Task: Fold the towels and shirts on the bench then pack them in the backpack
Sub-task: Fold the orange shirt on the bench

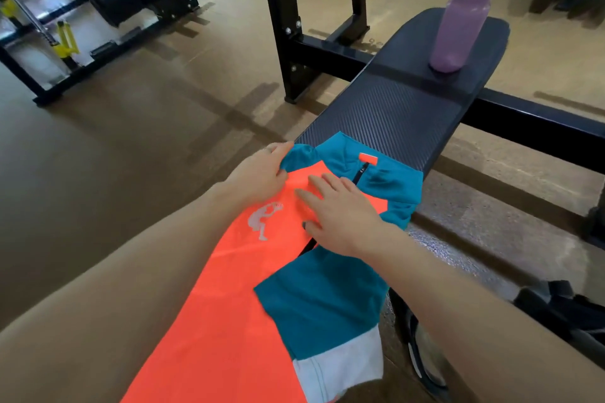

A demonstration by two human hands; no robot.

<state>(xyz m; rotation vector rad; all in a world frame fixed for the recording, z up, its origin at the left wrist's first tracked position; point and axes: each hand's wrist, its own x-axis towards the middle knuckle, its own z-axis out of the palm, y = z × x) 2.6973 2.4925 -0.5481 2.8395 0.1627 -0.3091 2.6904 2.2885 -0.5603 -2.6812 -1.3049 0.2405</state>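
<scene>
Head view: a padded black counter (399, 114) is seen running from 6 o'clock up toward 1 o'clock, with gym floor around it.
Shirt: an orange and teal shirt (235, 271) is laid along the near half of the counter, its collar toward 12 o'clock; a teal and white sleeve is folded across the body at 5 o'clock.
Left hand: the left hand (258, 173) is placed at the shirt's 10 o'clock shoulder, where the teal edge is pinched between thumb and fingers (281, 149).
Right hand: the right hand (340, 209) is laid flat on the orange chest panel just below the collar, its fingers (319, 180) straight and spread, nothing grasped.
Bottle: a purple water bottle (465, 13) is stood upright on the far end of the counter at 1 o'clock, well apart from the shirt.
Backpack: a dark bag (563, 311) is seen on the floor at 4 o'clock beside the counter; whether it is zipped cannot be told.
Frame: black steel uprights (281, 26) are set beside the counter at 12 o'clock.
Shoe: a dark shoe (422, 353) is seen on the floor at 5 o'clock.
</scene>
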